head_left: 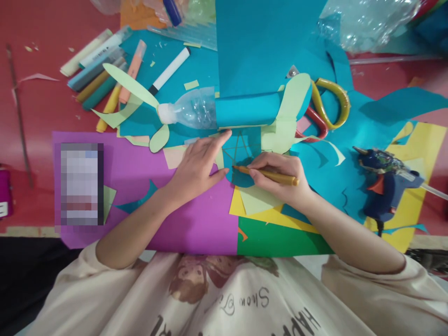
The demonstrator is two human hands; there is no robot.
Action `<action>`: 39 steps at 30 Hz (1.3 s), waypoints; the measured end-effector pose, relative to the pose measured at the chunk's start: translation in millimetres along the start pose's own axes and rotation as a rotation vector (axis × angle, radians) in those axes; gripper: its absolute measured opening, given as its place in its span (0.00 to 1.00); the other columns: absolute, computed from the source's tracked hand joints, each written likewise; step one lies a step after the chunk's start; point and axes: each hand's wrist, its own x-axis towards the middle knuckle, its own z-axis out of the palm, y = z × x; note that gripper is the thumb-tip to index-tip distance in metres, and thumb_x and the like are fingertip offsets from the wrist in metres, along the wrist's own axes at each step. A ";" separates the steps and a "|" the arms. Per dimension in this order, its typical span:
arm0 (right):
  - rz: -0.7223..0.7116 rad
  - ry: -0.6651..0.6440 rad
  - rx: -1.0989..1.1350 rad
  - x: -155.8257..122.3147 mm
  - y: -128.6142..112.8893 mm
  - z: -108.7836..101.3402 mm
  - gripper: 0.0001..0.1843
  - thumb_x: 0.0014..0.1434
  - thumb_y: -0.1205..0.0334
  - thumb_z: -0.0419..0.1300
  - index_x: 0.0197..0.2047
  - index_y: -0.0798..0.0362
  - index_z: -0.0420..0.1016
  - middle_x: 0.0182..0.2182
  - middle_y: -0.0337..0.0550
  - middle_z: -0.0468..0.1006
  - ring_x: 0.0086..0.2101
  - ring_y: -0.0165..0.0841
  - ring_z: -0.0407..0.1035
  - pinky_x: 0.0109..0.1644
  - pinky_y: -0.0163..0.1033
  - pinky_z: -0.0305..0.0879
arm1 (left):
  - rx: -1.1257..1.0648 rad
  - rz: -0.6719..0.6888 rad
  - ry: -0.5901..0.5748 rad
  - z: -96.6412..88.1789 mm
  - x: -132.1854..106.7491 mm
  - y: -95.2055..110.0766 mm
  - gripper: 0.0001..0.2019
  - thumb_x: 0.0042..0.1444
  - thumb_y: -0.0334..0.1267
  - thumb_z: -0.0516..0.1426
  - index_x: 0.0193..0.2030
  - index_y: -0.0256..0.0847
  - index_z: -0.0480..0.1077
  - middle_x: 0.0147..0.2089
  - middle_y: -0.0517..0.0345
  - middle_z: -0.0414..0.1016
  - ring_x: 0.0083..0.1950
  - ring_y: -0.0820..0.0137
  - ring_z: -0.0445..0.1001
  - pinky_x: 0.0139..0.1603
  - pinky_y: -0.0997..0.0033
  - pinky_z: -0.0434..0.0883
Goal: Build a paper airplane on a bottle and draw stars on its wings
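My right hand (pixel 278 177) is closed around a yellow marker (pixel 269 175), with the tip resting on a round teal paper piece (pixel 243 156) that bears thin drawn lines. My left hand (pixel 199 165) lies flat on the papers with its fingers spread, the fingertips pressing beside that teal piece. Just beyond both hands lies a clear plastic bottle (pixel 191 109) wrapped in a teal paper sleeve (pixel 248 109), with pale green paper shapes (pixel 131 86) stuck at its cap end.
Several markers (pixel 101 74) lie at the back left. Yellow and red scissors (pixel 329 105) sit right of the bottle, a blue glue gun (pixel 385 184) at the right. Purple (pixel 140 186), yellow and green paper sheets cover the red table. A phone lies at left.
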 end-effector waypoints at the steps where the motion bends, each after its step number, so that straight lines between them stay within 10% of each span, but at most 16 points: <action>1: -0.004 -0.010 0.000 0.1 -0.1 -0.4 0.07 0.58 0.63 0.60 0.28 0.53 0.73 0.23 0.38 0.76 0.23 0.27 0.68 0.26 0.33 0.62 | 0.001 -0.004 -0.003 0.0 0.1 0.0 0.30 0.66 0.48 0.52 0.71 0.42 0.49 0.68 0.46 0.62 0.66 0.56 0.62 0.67 0.53 0.59; 16: -0.019 -0.130 -0.008 -1.5 -2.7 -3.1 0.10 0.58 0.62 0.61 0.25 0.52 0.73 0.22 0.38 0.76 0.22 0.26 0.67 0.25 0.32 0.62 | 0.003 -0.008 -0.007 0.5 1.1 -1.5 0.31 0.67 0.53 0.49 0.71 0.42 0.49 0.67 0.45 0.63 0.65 0.55 0.63 0.66 0.53 0.60; 25: 0.117 0.303 0.125 -0.9 0.5 -3.6 0.18 0.60 0.42 0.58 0.33 0.47 0.76 0.25 0.40 0.79 0.22 0.32 0.71 0.25 0.39 0.69 | 0.003 -0.017 -0.017 -0.4 -0.6 -1.2 0.31 0.66 0.50 0.51 0.72 0.44 0.48 0.67 0.46 0.64 0.65 0.55 0.62 0.66 0.51 0.59; 39: 0.105 0.239 0.052 18.4 11.5 -5.2 0.15 0.60 0.47 0.61 0.40 0.48 0.80 0.33 0.42 0.81 0.28 0.34 0.74 0.31 0.41 0.73 | 0.005 0.005 0.006 -0.4 -0.2 -1.7 0.33 0.63 0.40 0.56 0.71 0.45 0.48 0.65 0.46 0.64 0.63 0.55 0.64 0.65 0.52 0.61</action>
